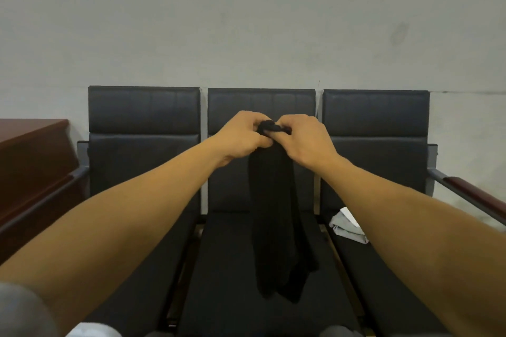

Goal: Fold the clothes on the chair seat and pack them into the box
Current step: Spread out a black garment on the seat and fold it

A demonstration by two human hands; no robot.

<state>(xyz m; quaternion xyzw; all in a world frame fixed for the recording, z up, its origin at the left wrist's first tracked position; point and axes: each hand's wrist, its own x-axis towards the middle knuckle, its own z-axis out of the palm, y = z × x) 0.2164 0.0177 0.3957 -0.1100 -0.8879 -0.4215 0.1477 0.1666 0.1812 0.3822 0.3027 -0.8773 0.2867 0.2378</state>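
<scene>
Both hands, left hand and right hand, pinched the black garment by its top edge, fingers curled round it; it hung below them over the middle chair seat, probably to straighten before folding.

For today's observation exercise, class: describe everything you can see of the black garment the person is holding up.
The black garment is a dark, soft, matte fabric, bunched at its top and hanging down in long, narrow vertical folds in front of the middle chair. Its top edge is gathered and gripped between the left hand and right hand, held close together. The lower end hangs over the seat; whether it touches the seat cannot be told. Its type is unclear.
</scene>
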